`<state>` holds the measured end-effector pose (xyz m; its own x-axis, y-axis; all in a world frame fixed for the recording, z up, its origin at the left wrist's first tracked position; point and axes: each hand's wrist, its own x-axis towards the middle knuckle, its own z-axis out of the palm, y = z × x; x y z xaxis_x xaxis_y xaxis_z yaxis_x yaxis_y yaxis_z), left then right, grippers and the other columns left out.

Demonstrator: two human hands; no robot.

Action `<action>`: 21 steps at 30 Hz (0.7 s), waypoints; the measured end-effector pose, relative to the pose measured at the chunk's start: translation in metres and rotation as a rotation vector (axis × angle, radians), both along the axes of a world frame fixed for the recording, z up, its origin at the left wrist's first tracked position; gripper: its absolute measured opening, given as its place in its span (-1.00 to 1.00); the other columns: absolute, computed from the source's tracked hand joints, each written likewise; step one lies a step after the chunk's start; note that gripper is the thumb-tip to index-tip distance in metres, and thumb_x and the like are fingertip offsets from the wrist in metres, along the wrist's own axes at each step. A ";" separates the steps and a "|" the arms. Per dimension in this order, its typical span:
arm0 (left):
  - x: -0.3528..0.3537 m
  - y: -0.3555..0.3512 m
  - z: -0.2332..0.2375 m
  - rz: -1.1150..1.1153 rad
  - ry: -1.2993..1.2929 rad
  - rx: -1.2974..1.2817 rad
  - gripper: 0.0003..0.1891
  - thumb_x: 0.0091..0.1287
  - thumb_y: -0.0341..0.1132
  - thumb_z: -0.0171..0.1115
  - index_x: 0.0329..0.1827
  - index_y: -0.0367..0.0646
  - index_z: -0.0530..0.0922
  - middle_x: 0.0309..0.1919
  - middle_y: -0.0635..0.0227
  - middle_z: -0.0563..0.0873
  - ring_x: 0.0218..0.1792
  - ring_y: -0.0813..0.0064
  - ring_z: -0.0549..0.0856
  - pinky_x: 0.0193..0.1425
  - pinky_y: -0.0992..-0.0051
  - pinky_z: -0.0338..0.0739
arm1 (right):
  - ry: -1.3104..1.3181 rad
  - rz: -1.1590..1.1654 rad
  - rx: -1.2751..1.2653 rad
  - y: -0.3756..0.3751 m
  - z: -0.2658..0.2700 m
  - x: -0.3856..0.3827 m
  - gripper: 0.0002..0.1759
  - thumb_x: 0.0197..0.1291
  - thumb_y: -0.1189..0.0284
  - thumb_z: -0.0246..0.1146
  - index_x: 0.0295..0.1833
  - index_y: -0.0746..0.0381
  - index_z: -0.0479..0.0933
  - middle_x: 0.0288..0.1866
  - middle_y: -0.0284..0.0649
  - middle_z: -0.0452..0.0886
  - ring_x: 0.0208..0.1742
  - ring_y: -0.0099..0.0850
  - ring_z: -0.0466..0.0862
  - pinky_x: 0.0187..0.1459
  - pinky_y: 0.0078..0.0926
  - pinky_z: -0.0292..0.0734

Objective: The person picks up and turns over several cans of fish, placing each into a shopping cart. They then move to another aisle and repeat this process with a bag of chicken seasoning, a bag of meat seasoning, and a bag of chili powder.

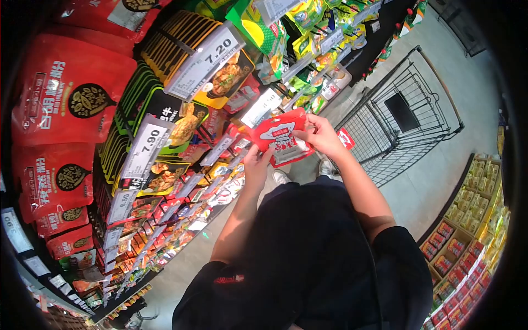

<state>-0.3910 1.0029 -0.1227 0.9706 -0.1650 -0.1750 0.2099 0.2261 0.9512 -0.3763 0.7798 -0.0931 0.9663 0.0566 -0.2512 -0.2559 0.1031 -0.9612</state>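
Between my two hands is a red seasoning packet with white and silvery printed areas, held in front of the shelf. My left hand grips its lower left edge with the fingers closed. At the right edge, my right hand pinches the packet, thumb lying on its front. Close behind the packet hang a price tag and rows of packaged goods. Part of the packet's print is too small to read.
A wire shopping cart stands ahead to the right. Hanging red pouches and boxed packets fill the rack on the left, with price tags jutting out. Stacked goods line a display at lower right.
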 end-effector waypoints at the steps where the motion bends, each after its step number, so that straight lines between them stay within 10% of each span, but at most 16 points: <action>1: -0.002 0.003 -0.004 -0.076 0.002 0.057 -0.74 0.43 -0.50 0.26 0.15 -0.28 0.56 -0.04 0.33 0.75 -0.04 0.61 0.70 0.07 0.55 0.58 | -0.057 0.034 -0.002 -0.005 0.001 -0.005 -0.77 0.21 0.41 0.47 -0.07 0.26 0.64 -0.35 -0.50 0.66 -0.45 -0.79 0.47 -0.42 -0.70 0.38; 9: -0.012 -0.014 0.040 -0.392 0.023 0.103 -0.74 0.47 -0.45 0.22 0.17 -0.30 0.56 -0.01 0.30 0.75 -0.03 0.63 0.70 0.08 0.55 0.56 | 0.079 0.084 0.007 -0.039 0.023 -0.038 -0.77 0.27 0.41 0.42 -0.06 0.33 0.66 -0.27 -0.41 0.75 -0.29 -0.73 0.65 -0.25 -0.63 0.57; 21: -0.004 -0.029 0.056 -0.304 0.239 -0.141 -0.67 0.62 -0.20 0.00 0.13 -0.29 0.56 0.00 0.31 0.71 -0.02 0.64 0.66 0.11 0.55 0.53 | 0.174 -0.203 0.374 -0.026 0.019 -0.047 -0.75 0.36 0.44 0.33 0.08 0.32 0.63 -0.07 -0.27 0.76 -0.14 -0.55 0.73 -0.05 -0.52 0.65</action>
<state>-0.3945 0.9738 -0.0670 0.8090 -0.4763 -0.3445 0.4981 0.2442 0.8320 -0.4236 0.7535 -0.0737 0.9125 -0.0114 -0.4089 -0.3489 0.4998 -0.7928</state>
